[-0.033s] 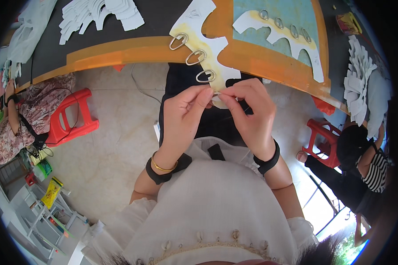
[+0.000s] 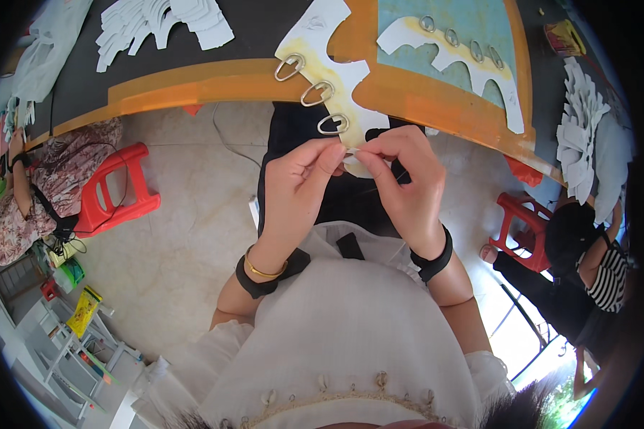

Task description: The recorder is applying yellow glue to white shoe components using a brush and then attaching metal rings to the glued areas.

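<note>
A white scalloped piece, apparently thin sheet material smeared with yellow, hangs over the table's near edge toward me. Along its left side sit silver oval rings, each on a small tab. My left hand and my right hand are closed in pinches, fingertips almost meeting at the piece's near end. A tab of the piece is between them; a bit of metal glints there, mostly hidden by the fingers. A second scalloped piece with several oval rings lies on the teal sheet at the right.
Stacked white cut pieces lie at the far left, and another bundle at the right edge. A yellow-and-red tin stands on the table. Orange tape lines the table edge. People sit at both sides, near red stools.
My right hand's fingers have shifted very slightly at the pinched tab. All else stays as it was.
</note>
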Tool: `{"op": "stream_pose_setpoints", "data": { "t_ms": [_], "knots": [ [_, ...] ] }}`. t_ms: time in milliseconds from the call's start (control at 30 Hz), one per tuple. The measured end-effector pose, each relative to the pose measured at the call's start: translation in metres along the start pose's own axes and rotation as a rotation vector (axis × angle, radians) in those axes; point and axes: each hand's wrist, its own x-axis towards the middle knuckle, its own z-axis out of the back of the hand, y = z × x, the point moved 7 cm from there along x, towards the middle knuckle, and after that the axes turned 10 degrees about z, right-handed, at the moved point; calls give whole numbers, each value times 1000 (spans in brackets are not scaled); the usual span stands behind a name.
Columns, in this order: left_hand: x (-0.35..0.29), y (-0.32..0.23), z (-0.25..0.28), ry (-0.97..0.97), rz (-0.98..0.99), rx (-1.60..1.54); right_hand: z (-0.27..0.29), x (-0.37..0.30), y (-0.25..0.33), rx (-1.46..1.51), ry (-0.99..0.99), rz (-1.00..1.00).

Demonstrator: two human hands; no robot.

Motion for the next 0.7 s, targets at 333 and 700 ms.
{"op": "stream_pose_setpoints", "data": {
  "t_ms": [333, 700],
  "knots": [
    [-1, -11, -2, 2, -98, 243, -1, 8, 2, -96, 13, 111],
    [-1, -6, -1, 48, -136, 144, 1, 9, -8, 90, 73, -148]
  ]
}}
